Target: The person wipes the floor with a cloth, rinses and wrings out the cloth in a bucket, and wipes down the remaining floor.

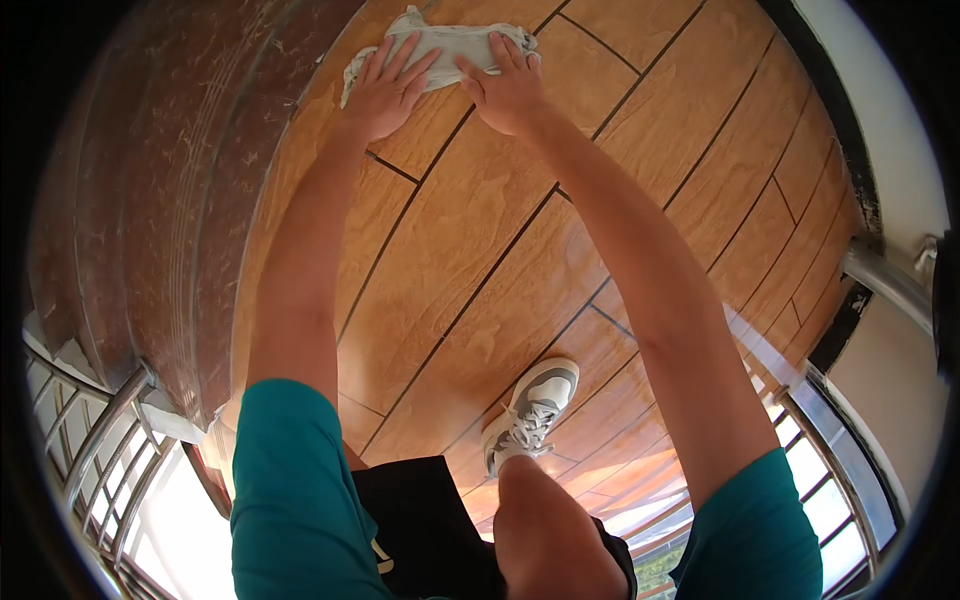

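A crumpled grey-white cloth (445,45) lies on the orange-brown tiled floor (480,240) at the top of the head view. My left hand (385,95) presses flat on its left part, fingers spread. On the cloth's right part rests my right hand (508,88), its fingers also apart and palm down. Both arms are stretched far forward. Part of the cloth shows between the two hands; what lies beneath it is hidden.
Dark brown stone steps (160,200) run along the left. Metal railings (105,450) stand at lower left and lower right. A metal pipe (890,285) meets the white wall at right. My shoe (535,410) is on the floor below centre.
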### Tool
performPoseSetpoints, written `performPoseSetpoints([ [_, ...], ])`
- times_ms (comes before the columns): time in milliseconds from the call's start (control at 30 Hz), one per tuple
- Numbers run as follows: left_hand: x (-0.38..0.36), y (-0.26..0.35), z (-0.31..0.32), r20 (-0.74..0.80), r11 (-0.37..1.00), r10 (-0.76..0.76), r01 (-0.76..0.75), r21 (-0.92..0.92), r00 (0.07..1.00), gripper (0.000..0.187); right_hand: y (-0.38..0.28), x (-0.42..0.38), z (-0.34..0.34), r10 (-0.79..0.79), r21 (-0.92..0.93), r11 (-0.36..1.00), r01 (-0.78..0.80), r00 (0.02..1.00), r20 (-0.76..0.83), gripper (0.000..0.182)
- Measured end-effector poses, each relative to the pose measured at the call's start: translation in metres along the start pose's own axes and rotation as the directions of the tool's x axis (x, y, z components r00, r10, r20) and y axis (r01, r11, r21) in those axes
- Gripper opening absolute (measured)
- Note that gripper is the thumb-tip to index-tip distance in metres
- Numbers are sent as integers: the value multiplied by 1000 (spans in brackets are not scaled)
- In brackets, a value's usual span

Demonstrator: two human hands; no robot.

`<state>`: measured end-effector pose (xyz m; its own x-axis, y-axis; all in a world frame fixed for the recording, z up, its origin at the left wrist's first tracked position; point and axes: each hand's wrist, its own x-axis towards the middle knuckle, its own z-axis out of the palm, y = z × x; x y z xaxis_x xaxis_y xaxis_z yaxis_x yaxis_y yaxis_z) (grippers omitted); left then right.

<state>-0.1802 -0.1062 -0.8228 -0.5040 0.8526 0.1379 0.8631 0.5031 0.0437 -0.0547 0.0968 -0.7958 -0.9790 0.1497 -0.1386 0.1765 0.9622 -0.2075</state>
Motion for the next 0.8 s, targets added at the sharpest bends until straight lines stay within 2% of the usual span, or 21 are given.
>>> performPoseSetpoints([
  [133,-20,10,-8,49,999,12,-14,36,999,52,-3,-8,4,-10,10,1000,10,1000,2,51],
  [200,-47,23,-17,110,1000,12,-14,19,994,52,-13,-34,7,-42,16,999,43,999,-16,50],
  [233,-66,33,-30,194,1000,8,-3,-29,981,53,-20,-53,10,-42,16,999,42,999,-16,50],
  [300,-117,52,-51,268,994,41,-12,-112,963,54,-40,-102,21,-195,101,973,206,975,-110,47],
  [367,-177,73,-71,350,980,74,-3,-199,934,57,-64,-160,20,-291,182,934,307,950,-109,43],
  [433,-236,97,-85,424,972,114,-12,-236,898,58,-85,-213,16,-380,254,892,374,924,-25,42],
  [533,-300,131,-97,407,944,130,13,-331,904,59,-106,-265,22,-446,270,867,418,893,49,43],
  [600,-306,131,-97,392,953,102,23,-301,914,60,-110,-264,21,-456,223,874,433,888,64,44],
  [700,-296,109,-91,453,957,147,-12,-289,879,59,-113,-244,19,-464,181,880,440,878,117,44],
  [767,-276,84,-88,438,989,84,-21,-146,895,56,-113,-212,24,-449,169,886,433,891,69,45],
  [800,-266,71,-87,439,989,74,-10,-146,896,56,-115,-192,28,-457,170,881,441,886,73,45],
])
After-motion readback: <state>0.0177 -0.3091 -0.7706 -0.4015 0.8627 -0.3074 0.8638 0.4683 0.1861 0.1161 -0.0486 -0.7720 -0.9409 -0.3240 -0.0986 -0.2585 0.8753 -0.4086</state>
